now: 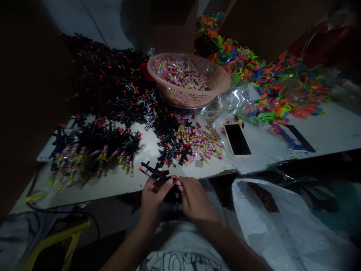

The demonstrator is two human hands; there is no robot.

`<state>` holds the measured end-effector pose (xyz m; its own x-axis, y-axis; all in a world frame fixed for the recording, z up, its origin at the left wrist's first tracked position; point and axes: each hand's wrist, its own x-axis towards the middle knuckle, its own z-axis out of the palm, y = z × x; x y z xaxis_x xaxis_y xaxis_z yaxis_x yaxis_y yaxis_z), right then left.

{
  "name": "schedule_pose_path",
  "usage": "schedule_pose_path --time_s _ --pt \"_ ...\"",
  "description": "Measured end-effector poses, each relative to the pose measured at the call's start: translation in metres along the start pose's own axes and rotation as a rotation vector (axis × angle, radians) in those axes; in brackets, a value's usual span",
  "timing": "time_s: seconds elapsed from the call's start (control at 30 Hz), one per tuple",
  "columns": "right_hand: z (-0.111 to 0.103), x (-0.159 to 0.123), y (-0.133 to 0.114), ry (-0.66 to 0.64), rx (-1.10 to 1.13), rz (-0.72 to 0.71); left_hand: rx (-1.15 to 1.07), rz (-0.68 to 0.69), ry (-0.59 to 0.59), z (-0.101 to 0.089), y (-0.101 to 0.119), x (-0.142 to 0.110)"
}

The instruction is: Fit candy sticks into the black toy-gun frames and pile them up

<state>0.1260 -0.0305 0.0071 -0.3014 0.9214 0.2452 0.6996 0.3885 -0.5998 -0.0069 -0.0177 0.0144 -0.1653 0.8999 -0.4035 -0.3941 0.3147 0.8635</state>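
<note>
Between my two hands, just over the table's front edge, is a black toy gun [153, 171] with an orange tip pointing left. My left hand [154, 194] is closed around its body, thumb on top. At its rear end my right hand [194, 197] pinches a small candy tube [177, 182] with a pink-red end; most of the tube is hidden by the fingers. The tube touches the gun or lies very close to it. Beyond my hands lie loose candy tubes [201, 141] and more black toy guns [169, 145].
A pink basket [186, 98] of candy tubes stands mid-table. Black toy guns [104, 75] heap at back left, guns with tubes [76, 162] at front left. Colourful plastic pieces [254, 71] pile at right. A phone [237, 139] lies near a white bag [270, 222].
</note>
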Motion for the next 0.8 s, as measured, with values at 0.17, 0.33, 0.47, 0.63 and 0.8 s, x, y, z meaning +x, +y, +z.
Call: schedule_pose_path --time_s 0.17,0.33,0.47,0.63,0.8 --pt "0.006 0.007 0.004 0.012 -0.172 0.042 -0.100 -0.095 -0.007 0.004 -0.004 -0.001" --pt "0.004 0.013 0.012 -0.107 -0.297 -0.060 -0.129 -0.214 -0.038 0.001 -0.010 0.004" --pt "0.000 0.019 0.023 -0.139 -0.231 -0.031 -0.003 -0.126 -0.075 -0.003 -0.007 0.015" --pt "-0.015 0.029 0.071 0.081 -0.234 0.242 0.635 0.415 0.135 -0.037 0.036 0.062" --pt "-0.025 0.035 0.111 0.093 -0.477 0.440 1.285 0.845 0.435 -0.088 0.109 0.114"
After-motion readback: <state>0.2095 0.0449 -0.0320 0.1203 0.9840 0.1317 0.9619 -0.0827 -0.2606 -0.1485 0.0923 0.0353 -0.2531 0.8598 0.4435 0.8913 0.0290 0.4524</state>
